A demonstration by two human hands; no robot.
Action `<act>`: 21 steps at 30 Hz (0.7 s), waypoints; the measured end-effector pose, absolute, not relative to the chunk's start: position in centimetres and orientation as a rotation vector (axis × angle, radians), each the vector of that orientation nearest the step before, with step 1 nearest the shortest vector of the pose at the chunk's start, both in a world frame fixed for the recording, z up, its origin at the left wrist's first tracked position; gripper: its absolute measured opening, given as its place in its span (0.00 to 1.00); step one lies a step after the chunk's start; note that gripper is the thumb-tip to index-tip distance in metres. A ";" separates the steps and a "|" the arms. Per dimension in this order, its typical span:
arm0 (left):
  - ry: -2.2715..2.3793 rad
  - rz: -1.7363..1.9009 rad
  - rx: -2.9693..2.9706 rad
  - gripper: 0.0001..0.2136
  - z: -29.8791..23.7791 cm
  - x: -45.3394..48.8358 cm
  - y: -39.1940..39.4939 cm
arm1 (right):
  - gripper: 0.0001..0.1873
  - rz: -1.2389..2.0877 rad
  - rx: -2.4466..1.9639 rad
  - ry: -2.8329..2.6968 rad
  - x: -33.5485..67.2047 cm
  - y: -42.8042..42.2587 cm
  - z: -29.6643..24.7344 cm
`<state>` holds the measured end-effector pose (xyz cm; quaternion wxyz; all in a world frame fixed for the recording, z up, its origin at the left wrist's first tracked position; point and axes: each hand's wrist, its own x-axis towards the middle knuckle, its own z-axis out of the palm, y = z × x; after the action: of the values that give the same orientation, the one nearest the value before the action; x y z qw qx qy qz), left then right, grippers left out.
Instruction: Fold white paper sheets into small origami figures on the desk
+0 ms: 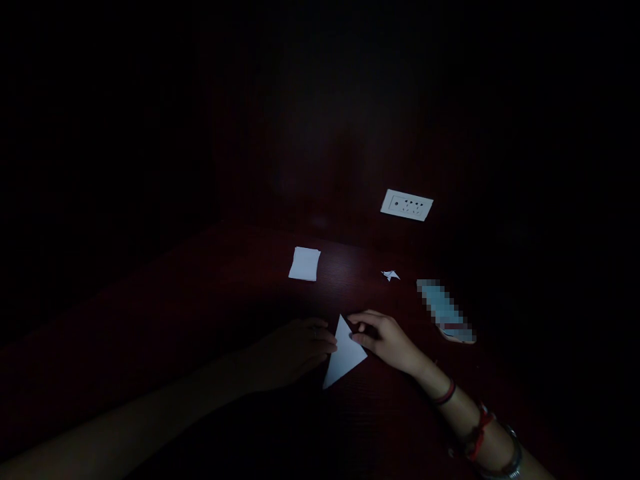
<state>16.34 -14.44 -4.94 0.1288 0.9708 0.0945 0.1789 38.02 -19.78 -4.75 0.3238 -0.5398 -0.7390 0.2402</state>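
A white sheet of paper in a triangle shape (345, 355), apparently folded, lies on the dark red table between my hands. From the left, my left hand (307, 343) rests in shadow with its fingers stretched out, the fingertips touching the paper's left edge. My right hand (383, 337) is on the other side, its thumb at the paper's right edge and its index finger close to the top corner. Thumb and fingers of that hand are apart, and neither hand grips the paper. Beyond them sits a small folded paper figure (391, 275).
A stack of white square paper (305, 264) lies farther back on the table (240, 267). At the right is a phone-like flat object (445, 310), blurred out by pixels. A white socket panel (407, 205) is on the back wall. The surroundings are very dark.
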 end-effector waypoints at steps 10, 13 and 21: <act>0.244 0.497 2.817 0.10 -4.7 16.2 -13.9 | 0.17 1.331 -1.277 -1.055 37.6 -20.6 -3.9; 0.184 0.509 2.839 0.09 -4.9 16.4 -13.4 | 0.17 1.446 -1.182 -0.940 37.3 -20.9 -3.3; 0.318 0.480 2.836 0.10 -3.9 16.4 -14.1 | 0.18 1.554 -1.076 -0.803 36.8 -21.2 -3.1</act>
<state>16.36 -14.08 -3.94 0.1234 0.9725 0.1090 0.1646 36.83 -21.24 -3.06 0.5175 -0.4482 -0.3345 0.6476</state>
